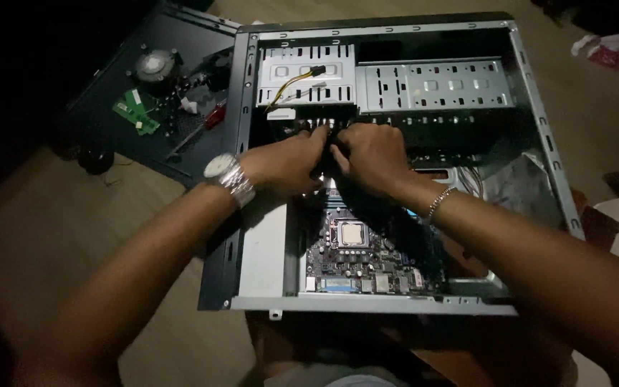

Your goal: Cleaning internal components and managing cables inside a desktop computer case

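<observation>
An open computer case [539, 129] lies on its side in front of me. Its motherboard [367, 261] shows a bare square processor [352, 233]. My left hand [288, 161], with a metal wristwatch, and my right hand [370, 154], with a thin bracelet, are pressed together over a dark bundle of cables [327, 154] above the board. Both hands have their fingers closed on that bundle, which is mostly hidden by them. A yellow and black cable [291, 84] runs across the silver drive cage [309, 75] just beyond my left hand.
The removed black side panel [109, 122] lies to the left, carrying a round cooler fan [154, 66], a green circuit card [136, 111] and a screwdriver [198, 129]. A second perforated drive bay [435, 84] fills the case top. Crumpled white wrapping [607, 46] lies at far right.
</observation>
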